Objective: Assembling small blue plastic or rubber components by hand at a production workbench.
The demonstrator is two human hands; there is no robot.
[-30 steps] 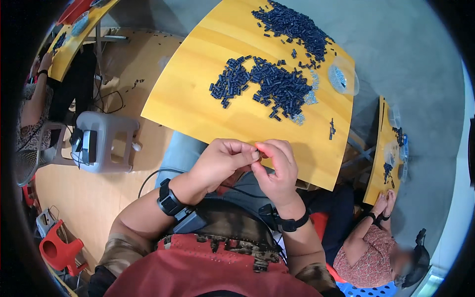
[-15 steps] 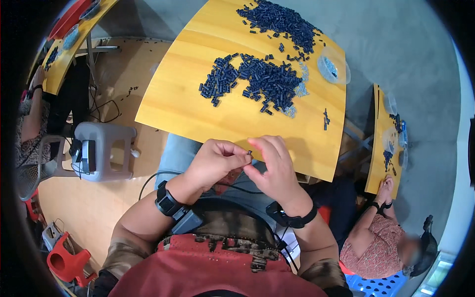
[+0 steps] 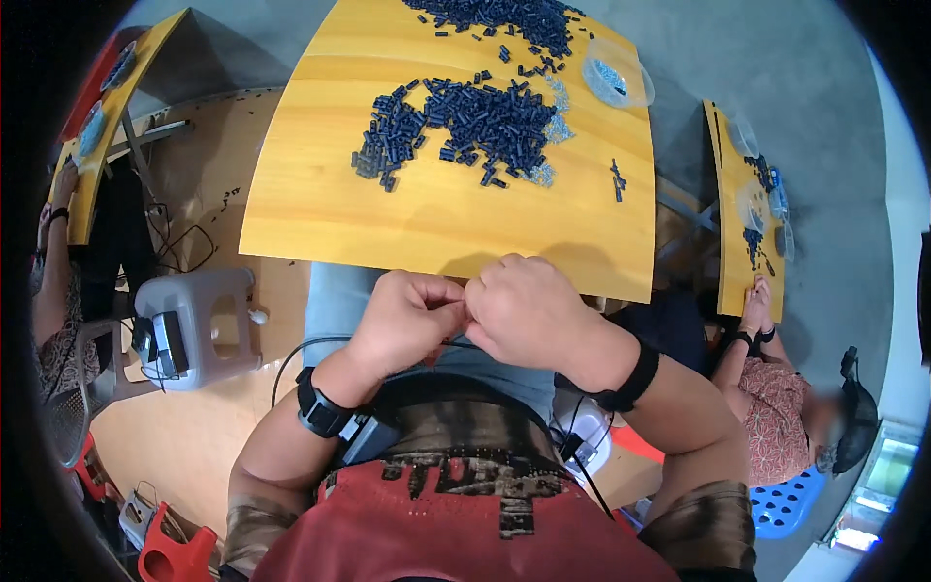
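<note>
Tabletop (image 3: 436,213) of yellow wood fills the upper view, its near edge just above the hands. Dark blue pieces lie in a loose heap (image 3: 465,121) across its middle, well apart from the hands. Grey plastic stool (image 3: 199,325) stands on the floor at the person's left. Left hand (image 3: 407,320) and right hand (image 3: 529,310) meet over the lap, fingertips pinched together and touching; what they pinch is hidden, cannot tell.
</note>
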